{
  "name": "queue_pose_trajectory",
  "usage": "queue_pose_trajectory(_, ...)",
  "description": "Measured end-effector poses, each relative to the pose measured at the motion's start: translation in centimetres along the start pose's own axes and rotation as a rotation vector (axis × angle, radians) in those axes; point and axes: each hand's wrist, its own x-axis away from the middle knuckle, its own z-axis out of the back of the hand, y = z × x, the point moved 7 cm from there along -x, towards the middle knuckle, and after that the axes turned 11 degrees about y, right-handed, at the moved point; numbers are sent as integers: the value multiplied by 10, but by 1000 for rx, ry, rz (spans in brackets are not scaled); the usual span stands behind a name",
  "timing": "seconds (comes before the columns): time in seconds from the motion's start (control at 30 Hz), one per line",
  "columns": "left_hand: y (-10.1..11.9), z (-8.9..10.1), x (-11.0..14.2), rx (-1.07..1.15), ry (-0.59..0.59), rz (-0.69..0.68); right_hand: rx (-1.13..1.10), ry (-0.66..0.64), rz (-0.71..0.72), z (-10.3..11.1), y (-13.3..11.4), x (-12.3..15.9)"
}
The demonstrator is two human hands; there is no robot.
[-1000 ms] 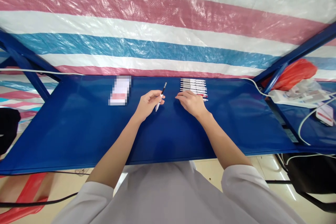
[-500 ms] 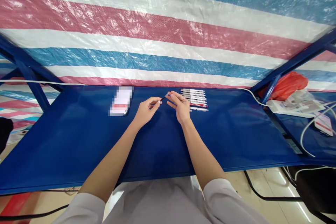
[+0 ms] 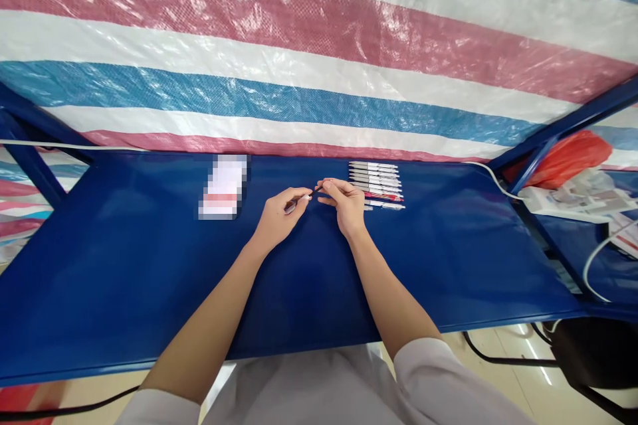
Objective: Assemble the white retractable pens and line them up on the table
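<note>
My left hand [image 3: 278, 218] is closed round the pale barrel of a pen [image 3: 293, 207] above the blue table. A thin dark rod [image 3: 316, 190], which looks like the pen's refill, runs from the barrel up to the right. The thumb and forefinger of my right hand [image 3: 350, 207] pinch the far end of this rod, while its other fingers are partly spread. Just behind and right of that hand, several pens [image 3: 375, 173] lie side by side in a row, mostly white and grey. One pen in it is red [image 3: 396, 197]. My right fingers hide some of their ends.
A blurred-out phone-like object [image 3: 224, 186] lies on the blue tabletop [image 3: 149, 265] to the left. Striped sheeting [image 3: 319, 66] hangs behind, between blue frame bars. At the right are a red plastic bag [image 3: 573, 159], a white cable [image 3: 593, 259] and a black chair [image 3: 593, 352].
My right thumb and forefinger have closed in on the upper end of the dark rod, and more of the barrel shows in my left hand. The camera view has tilted down slightly.
</note>
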Motion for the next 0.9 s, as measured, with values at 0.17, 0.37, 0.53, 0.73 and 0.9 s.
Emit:
queue_pose_trajectory(0.17, -2, 1, 1, 95, 69, 53, 3, 42, 29, 2, 0, -1)
queue_pose_trajectory(0.37, -6, -2, 4, 183, 93, 152, 53, 18, 97, 0, -5, 4)
queue_pose_trajectory(0.53, -6, -3, 7, 214, 71, 201, 55, -10, 144, -1, -7, 6)
queue_pose_trajectory(0.73, -9, -8, 9, 246, 27, 187, 91, -14, 161, -1, -6, 8)
queue_pose_trajectory(0.9, -4, -7, 9, 38, 11, 12, 58, 20, 199, 2, -12, 9)
